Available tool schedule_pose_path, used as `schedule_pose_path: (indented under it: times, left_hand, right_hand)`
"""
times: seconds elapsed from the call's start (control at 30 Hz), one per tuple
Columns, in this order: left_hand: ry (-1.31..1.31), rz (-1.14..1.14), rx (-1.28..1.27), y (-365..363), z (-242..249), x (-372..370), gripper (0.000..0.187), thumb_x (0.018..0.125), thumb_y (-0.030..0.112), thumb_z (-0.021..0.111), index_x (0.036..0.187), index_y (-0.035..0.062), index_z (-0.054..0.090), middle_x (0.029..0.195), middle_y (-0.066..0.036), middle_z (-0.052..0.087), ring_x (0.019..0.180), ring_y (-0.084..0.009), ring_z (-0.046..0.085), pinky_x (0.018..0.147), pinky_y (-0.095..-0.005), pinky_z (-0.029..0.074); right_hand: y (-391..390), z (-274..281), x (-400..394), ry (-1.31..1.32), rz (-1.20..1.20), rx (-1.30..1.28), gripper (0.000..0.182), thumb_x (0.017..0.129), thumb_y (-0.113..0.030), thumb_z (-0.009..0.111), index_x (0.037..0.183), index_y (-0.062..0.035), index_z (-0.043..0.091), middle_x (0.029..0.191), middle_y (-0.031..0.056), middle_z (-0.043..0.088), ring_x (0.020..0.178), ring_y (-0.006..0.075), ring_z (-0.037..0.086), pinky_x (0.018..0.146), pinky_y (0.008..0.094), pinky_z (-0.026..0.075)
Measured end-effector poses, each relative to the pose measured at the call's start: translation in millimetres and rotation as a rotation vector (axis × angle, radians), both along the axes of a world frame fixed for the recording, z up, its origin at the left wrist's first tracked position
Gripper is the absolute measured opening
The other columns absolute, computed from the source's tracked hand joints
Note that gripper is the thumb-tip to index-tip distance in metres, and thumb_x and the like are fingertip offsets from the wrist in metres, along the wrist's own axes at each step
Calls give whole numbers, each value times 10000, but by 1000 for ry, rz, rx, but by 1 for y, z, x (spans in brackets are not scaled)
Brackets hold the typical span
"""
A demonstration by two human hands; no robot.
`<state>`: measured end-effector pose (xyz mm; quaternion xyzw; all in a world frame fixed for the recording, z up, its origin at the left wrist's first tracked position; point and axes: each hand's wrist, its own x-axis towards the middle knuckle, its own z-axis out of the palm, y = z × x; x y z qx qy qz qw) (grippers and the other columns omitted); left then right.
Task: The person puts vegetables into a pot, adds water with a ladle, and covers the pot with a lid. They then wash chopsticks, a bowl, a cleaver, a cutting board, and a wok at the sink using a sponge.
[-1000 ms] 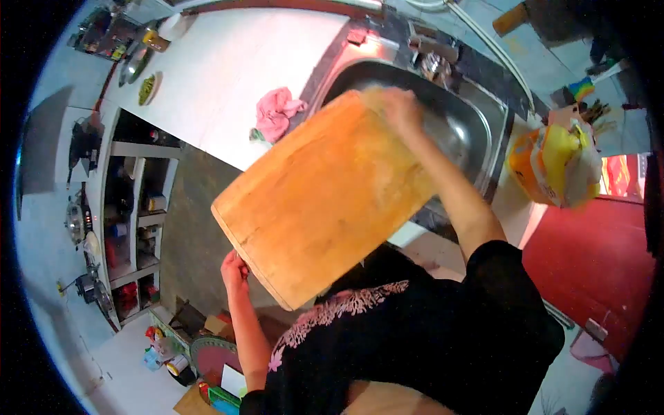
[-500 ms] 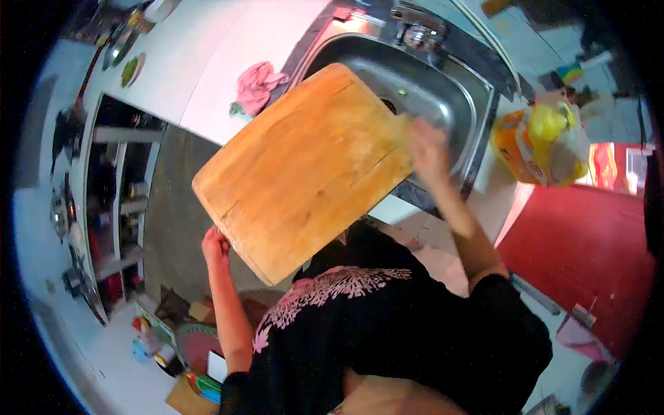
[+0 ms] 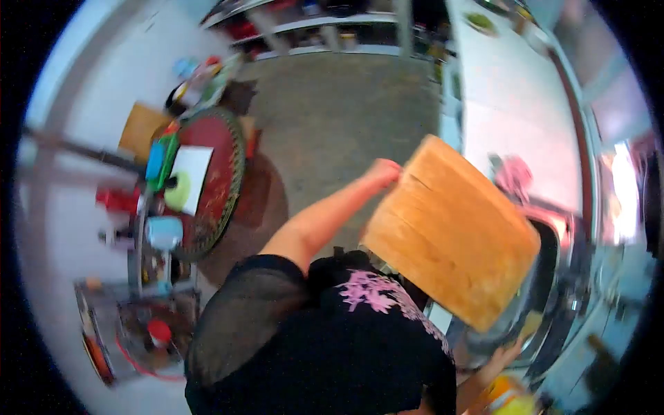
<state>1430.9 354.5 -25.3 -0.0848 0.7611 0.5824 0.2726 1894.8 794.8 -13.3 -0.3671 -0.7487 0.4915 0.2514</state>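
Observation:
A large wooden cutting board point(image 3: 453, 238) is held tilted at the edge of the metal sink point(image 3: 546, 277), covering part of it. My left hand point(image 3: 384, 173) is closed on the board's upper left edge. Over the sink, apart from the board, is my right hand point(image 3: 508, 356), slightly blurred. A small yellowish sponge point(image 3: 531, 324) is at its fingertips. The board hides part of the sink's basin.
A pink cloth point(image 3: 514, 176) lies on the white counter point(image 3: 512, 111) beside the sink. A yellow bag point(image 3: 508, 395) is by my right arm. To the left stands a round red table point(image 3: 218, 149) with papers and a green-blue packet. Shelves point(image 3: 332, 34) line the far side.
The view has swung round to the left, bringing the round table in. My right hand has come off the board's end and is now over the sink. My left hand still holds the board.

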Motion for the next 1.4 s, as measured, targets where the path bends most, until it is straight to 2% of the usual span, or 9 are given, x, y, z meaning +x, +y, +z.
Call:
schedule_pose_path:
  times: [0.17, 0.37, 0.43, 0.47, 0.6, 0.93, 1.13, 1.23, 1.4]
  left_hand:
    - [-12, 26, -42, 12, -2, 5, 117, 632, 132, 606, 713, 58, 650, 657, -46, 593, 600, -159, 537, 487, -342, 415]
    - [-43, 137, -12, 11, 22, 9, 178, 689, 211, 606, 709, 37, 641, 695, -48, 598, 630, -153, 530, 529, -339, 408]
    - [-134, 148, 9, 12, 39, 12, 206, 709, 246, 622, 735, 44, 646, 729, -47, 599, 664, -149, 530, 557, -344, 414]
    - [-83, 206, 62, 15, 5, 8, 204, 724, 248, 625, 743, 47, 647, 697, -39, 594, 634, -149, 526, 526, -348, 407]
    - [-172, 383, 68, 18, -17, -7, 189, 769, 212, 595, 707, 39, 636, 618, -59, 572, 541, -163, 503, 500, -357, 398]
    - [-29, 514, 375, -98, 60, -129, 218, 788, 211, 582, 732, 8, 634, 650, -79, 597, 601, -150, 541, 559, -332, 420]
    - [172, 487, 306, -216, 123, -216, 236, 814, 230, 576, 799, 3, 639, 663, -62, 594, 590, -145, 522, 534, -313, 411]
    - [158, 519, 436, -269, 130, -244, 220, 804, 211, 566, 798, 3, 637, 646, -52, 583, 596, -133, 517, 539, -307, 410]
    - [179, 649, 396, -336, 122, -261, 198, 789, 183, 567, 791, -6, 626, 637, -43, 562, 609, -128, 511, 531, -308, 407]
  right_hand:
    - [30, -45, -51, 75, -78, -672, 415, 850, -248, 477, 1214, -49, 460, 1194, 126, 486, 1098, 283, 454, 948, 384, 346]
    - [-10, -5, -97, 195, -145, -1121, 508, 865, -358, 435, 1282, -70, 392, 1280, 91, 419, 1176, 265, 389, 960, 413, 341]
    - [-38, 25, -118, 173, -171, -996, 518, 860, -369, 439, 1281, -70, 393, 1276, 91, 423, 1168, 267, 398, 953, 413, 346]
    - [-65, 45, -129, 150, -191, -861, 524, 857, -375, 441, 1280, -70, 394, 1273, 91, 425, 1164, 267, 402, 950, 414, 348]
    - [-153, 103, -155, 107, -248, -497, 540, 848, -394, 447, 1277, -69, 397, 1264, 91, 433, 1151, 270, 417, 939, 414, 357]
    - [-227, 86, -277, 127, -233, -475, 547, 830, -405, 459, 1260, -69, 412, 1243, 94, 447, 1137, 274, 428, 926, 415, 367]
    - [-300, 96, -397, 102, -146, -460, 551, 819, -411, 466, 1250, -70, 422, 1230, 97, 456, 1129, 277, 435, 918, 415, 374]
    - [-328, 99, -451, 96, -97, -465, 553, 814, -414, 469, 1245, -70, 426, 1224, 98, 461, 1125, 278, 438, 914, 415, 377]
    - [-364, 92, -513, 73, -14, -516, 557, 805, -420, 475, 1236, -70, 434, 1213, 100, 468, 1118, 281, 444, 907, 416, 383]
